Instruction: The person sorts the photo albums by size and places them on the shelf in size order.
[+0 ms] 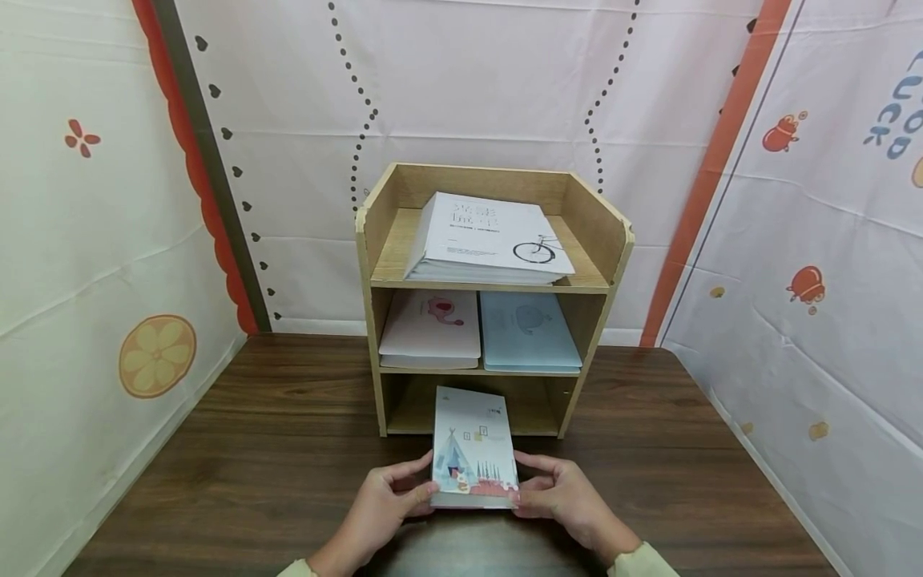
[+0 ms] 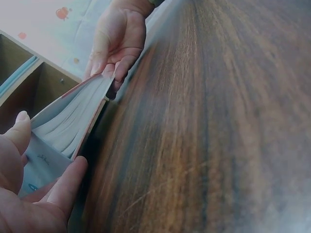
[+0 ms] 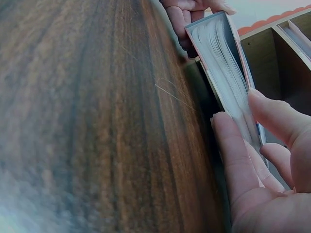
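A thick book (image 1: 472, 449) with a tent drawing on its pale cover lies cover up between both hands, its far end reaching into the lowest compartment of the wooden shelf (image 1: 364, 320). My left hand (image 1: 389, 497) grips the near left corner, thumb on top and fingers beneath. On the near right corner my right hand (image 1: 558, 497) holds it the same way. Page edges of the book (image 3: 223, 58) face me in the right wrist view. In the left wrist view, fingers (image 2: 68, 187) of the left hand are under the cover's edge.
A stack of white books (image 1: 497, 240) with a bicycle drawing lies on the shelf's top. Its middle level holds a pink book (image 1: 433, 328) on the left and a blue book (image 1: 530, 328) on the right. The shelf stands on a dark wooden table (image 1: 288, 433), with printed cloth (image 1: 476, 88) behind.
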`<state>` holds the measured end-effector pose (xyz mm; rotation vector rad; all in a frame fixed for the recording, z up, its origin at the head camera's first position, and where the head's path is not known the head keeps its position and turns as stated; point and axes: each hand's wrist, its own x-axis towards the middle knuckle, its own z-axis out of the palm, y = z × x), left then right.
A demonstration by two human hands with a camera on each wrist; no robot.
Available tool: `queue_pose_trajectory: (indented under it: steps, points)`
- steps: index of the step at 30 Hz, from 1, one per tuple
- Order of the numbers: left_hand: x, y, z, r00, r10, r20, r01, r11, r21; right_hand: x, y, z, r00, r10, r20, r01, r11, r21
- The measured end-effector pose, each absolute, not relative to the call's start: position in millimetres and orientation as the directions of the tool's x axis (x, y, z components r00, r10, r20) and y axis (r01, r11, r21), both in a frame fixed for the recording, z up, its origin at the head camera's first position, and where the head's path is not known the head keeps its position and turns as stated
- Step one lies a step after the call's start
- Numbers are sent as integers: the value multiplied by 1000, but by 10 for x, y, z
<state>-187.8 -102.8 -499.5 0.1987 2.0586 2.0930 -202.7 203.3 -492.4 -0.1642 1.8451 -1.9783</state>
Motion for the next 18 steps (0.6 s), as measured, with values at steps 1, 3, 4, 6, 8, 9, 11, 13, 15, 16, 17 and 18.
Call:
queue_pose_trajectory:
  steps: [1,3,4,6,8,9,11,13,15,16,17,18]
  points:
    - [-1881,-1027,-4997,-971,234,-41,-45,-12,999,-2029,2035,-4924,-902,-383,-201,227,-24,-974]
    - [-1888,-1025,-5002,-972,233,-35,-40,-14,999,-2031,2038,-4922,-902,-380,-203,229,-24,-973]
    - [-1893,-1025,-5005,-972,232,-33,-38,-16,999,-2033,2038,-4922,-903,-379,-204,230,-25,-973]
    - [-1903,-1024,-5010,-973,231,-27,-34,-24,999,-2037,2034,-4919,-903,-376,-205,233,-28,-972]
    - [-1913,-1025,-5015,-973,231,-22,-29,-29,999,-2042,2029,-4919,-904,-374,-206,233,-30,-972]
    - [-1918,-1025,-5015,-973,230,-20,-28,-31,999,-2046,2026,-4921,-905,-373,-205,233,-31,-972]
    - [-1924,-1027,-5018,-973,230,-17,-25,-31,999,-2052,2023,-4925,-907,-370,-202,230,-31,-973]
    - [-1931,-1028,-5022,-973,230,-14,-20,-28,999,-2058,2022,-4931,-909,-366,-199,226,-30,-974]
    - [-1939,-1028,-5026,-974,227,-12,-17,-24,1000,-2064,2022,-4935,-911,-363,-197,223,-31,-974]
    - [-1941,-1028,-5029,-974,227,-9,-14,-20,1000,-2065,2023,-4934,-911,-362,-197,223,-31,-974]
    - [-1944,-1026,-5031,-974,227,-7,-11,-17,1000,-2068,2022,-4933,-912,-360,-198,224,-31,-974]
    - [-1948,-1024,-5031,-974,227,-7,-10,-16,1000,-2070,2024,-4933,-912,-360,-196,222,-32,-974]
